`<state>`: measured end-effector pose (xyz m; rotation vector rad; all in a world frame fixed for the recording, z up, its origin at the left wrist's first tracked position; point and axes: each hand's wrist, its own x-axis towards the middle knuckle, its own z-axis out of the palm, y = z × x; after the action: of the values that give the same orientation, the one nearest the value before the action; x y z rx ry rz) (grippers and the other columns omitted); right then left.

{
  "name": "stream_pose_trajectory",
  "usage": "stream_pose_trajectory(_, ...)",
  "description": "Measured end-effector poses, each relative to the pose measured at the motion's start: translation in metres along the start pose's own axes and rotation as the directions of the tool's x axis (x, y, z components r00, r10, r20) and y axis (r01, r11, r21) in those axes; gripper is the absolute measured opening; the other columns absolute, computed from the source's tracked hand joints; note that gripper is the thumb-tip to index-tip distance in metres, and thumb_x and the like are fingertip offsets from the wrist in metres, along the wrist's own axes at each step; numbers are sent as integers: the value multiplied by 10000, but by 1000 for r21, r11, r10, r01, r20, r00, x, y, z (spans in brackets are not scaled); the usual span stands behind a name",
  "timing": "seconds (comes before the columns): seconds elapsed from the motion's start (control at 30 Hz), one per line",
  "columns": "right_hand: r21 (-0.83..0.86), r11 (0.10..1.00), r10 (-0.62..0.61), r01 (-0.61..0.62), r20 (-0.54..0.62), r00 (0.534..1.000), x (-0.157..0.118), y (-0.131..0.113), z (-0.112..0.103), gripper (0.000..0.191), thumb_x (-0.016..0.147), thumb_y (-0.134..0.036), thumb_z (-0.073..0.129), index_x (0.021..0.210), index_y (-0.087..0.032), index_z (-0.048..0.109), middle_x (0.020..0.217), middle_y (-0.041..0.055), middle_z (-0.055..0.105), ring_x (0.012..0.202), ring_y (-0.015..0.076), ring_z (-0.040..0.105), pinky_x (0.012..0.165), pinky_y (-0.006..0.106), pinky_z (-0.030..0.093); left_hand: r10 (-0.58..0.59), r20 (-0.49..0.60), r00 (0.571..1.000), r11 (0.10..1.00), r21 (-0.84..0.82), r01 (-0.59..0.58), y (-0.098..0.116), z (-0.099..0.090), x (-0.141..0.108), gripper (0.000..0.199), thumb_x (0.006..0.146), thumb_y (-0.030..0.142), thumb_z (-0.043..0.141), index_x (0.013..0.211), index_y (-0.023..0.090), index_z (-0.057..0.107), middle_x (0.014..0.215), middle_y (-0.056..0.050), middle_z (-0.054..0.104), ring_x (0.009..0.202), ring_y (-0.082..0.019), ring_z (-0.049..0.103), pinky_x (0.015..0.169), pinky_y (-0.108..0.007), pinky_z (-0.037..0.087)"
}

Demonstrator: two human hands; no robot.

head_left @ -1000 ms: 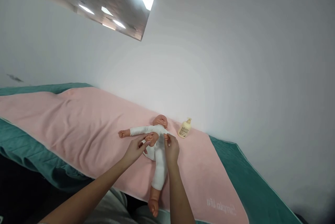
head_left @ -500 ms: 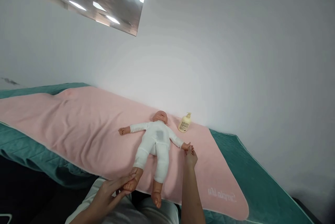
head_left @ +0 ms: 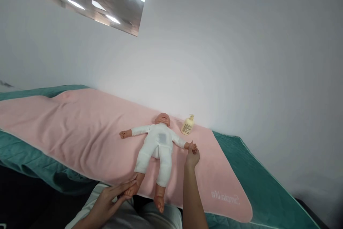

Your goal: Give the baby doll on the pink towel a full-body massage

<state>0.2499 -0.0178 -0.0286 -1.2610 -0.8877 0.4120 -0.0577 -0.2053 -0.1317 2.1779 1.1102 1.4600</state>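
Doll: it lies face up on the pink blanket, its head close to the blanket's far edge. The doll [head_left: 160, 142] wears a white suit with a grey patch on the front.
Left hand: the left hand [head_left: 110, 197] holds the doll's foot on the left side [head_left: 131, 191], fingers against the ankle and thumb opposite, in a loose, narrow grip.
Right hand: the right hand [head_left: 193, 157] pinches the doll's hand on the right side [head_left: 193, 145], fingertips close together.
Other limbs: the second foot [head_left: 159, 202] hangs over the blanket's near edge, unheld; the second hand [head_left: 124, 134] lies unheld on the blanket.
Limbs so far: both arms and both legs are stretched away from the trunk; the held hand and foot look drawn out at full reach.
Remaining: both grips being on, this stretch seems unfinished; how many rounds are done or left cannot be told.
Pump bottle: the cream pump bottle [head_left: 187, 127] stands near the far edge, right of the head, touched by neither hand.
Blanket: the pink blanket [head_left: 209, 172] lies over a green cover [head_left: 238, 161], which shows past its right edge and along the left.
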Motion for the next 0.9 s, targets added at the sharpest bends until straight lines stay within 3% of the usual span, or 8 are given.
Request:
stream_pose_trajectory(0.13,9,990,-138,137,54,989,-14,-37,25,503,814,-487,546,1149,-117,608,1132,129,650,992,238,624,855,356,493,-167,-115,979,972,-184,145,12,-2,35,361,883,299,572,1239,266,624,1247,-37,629,1065,-227,648,814,-277,576)
stream_pose_trajectory(0.2,10,972,-233,234,141,962,-26,-50,36,453,833,-432,534,1172,-142,611,1165,110,644,1034,224,604,904,354,467,-278,-88,956,923,-300,241,21,-3,59,371,887,359,549,1228,239,631,1260,-56,621,913,-214,701,755,-300,596)
stream_pose_trajectory(0.37,-10,901,-393,434,404,826,-55,-57,49,279,772,-304,611,1016,-207,705,1048,65,693,1012,227,591,960,384,411,-449,-59,892,838,-374,397,34,-6,117,492,842,443,580,1251,171,606,1116,-92,698,735,-202,715,613,-273,565)
stream_pose_trajectory(0.5,-9,871,-418,491,511,751,-59,-52,48,249,722,-221,627,950,-226,726,1010,58,704,1006,236,587,967,394,395,-446,-53,894,830,-398,390,36,-5,141,518,827,439,590,1253,143,600,1067,-103,713,699,-192,710,603,-259,539)
stream_pose_trajectory(0.57,-16,878,-405,478,505,762,-54,-51,46,251,733,-244,629,965,-226,723,1027,58,699,1014,237,584,963,388,400,-420,-32,907,844,-382,377,38,-4,143,499,829,420,589,1240,139,612,995,-94,732,693,-190,708,630,-264,539)
stream_pose_trajectory(0.67,-31,915,-351,403,432,831,-42,-50,39,301,764,-315,623,1037,-212,696,1069,63,687,1022,231,591,948,371,422,-334,-8,943,889,-334,312,43,-3,131,456,839,386,587,1236,164,621,1002,-83,731,670,-176,697,629,-269,543)
stream_pose_trajectory(0.8,-30,973,-213,227,246,946,-19,-37,21,428,792,-415,592,1133,-159,628,1125,97,665,1033,229,612,912,344,465,-174,39,984,936,-305,178,42,-2,94,379,860,326,592,1210,188,640,1072,-81,713,656,-146,681,616,-248,556)
stream_pose_trajectory(0.9,-33,997,-64,66,78,995,0,-19,3,535,779,-523,589,1107,-101,609,1084,149,668,975,258,638,826,350,509,-78,95,992,970,-221,97,35,-3,63,370,871,279,601,1240,260,617,1079,-41,715,664,-127,685,590,-201,551)
